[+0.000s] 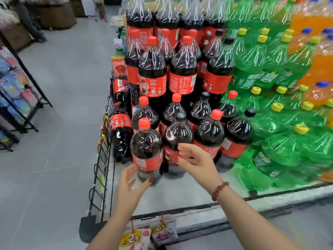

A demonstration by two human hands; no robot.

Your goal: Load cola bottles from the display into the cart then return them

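Both your hands are open, nothing gripped. Your left hand [132, 179] sits low at the left side of the front cola bottle [146, 147], fingers spread, thumb up by the bottle's base. Blur makes it unclear whether skin touches plastic. Your right hand [195, 159] is on that bottle's right at label height, fingers straight and pointing left, in front of the black-capped cola bottle [177, 134] just behind. Contact there: can't tell either. Beaded bracelet [220, 191] on the right wrist.

Front cola bottle: upright, red cap, red label, standing on the pale display platform [180, 195] near its front-left corner, foremost of the lot. Behind it the cola stack [167, 73] rises in tiers, mostly red caps, a few black. Side cola bottles [120, 136] stand at the left edge, next to a wire rack [100, 168]. Green soda bottles [281, 141] with yellow caps fill the platform's right, up against the cola. Orange soda bottles [310, 56] with blue caps sit further right. Yellow price tags [132, 238] hang off the platform's front edge. Grey tile floor [54, 123] to the left, and a dark-framed goods rack [16, 91] at far left.
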